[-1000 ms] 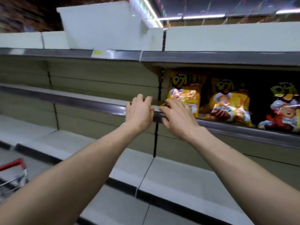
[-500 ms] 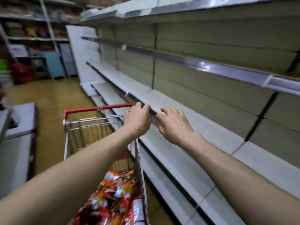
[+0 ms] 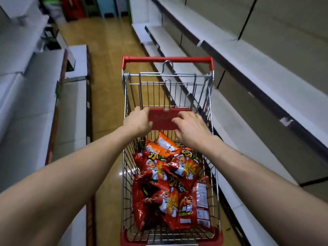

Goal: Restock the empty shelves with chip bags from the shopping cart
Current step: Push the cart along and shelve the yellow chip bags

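In the head view, the shopping cart (image 3: 167, 59) stood in the aisle beside bare shelves (image 3: 248, 68). Red chip bags (image 3: 159, 197) lay heaped in its basket, with orange bags (image 3: 160, 143) at the far end. Both hands hung above them by the red seat flap (image 3: 165, 119). The right hand (image 3: 192, 129) was loosely curled and held nothing; the left hand (image 3: 137, 121) hid its fingers at the flap's edge — whether it gripped, I cannot tell. The bags looked light, puffy and slick — best pinched at a top seam, not squeezed.

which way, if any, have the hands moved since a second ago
Yes: left hand and right hand came off the shelves, leftward and down, over the shopping cart.
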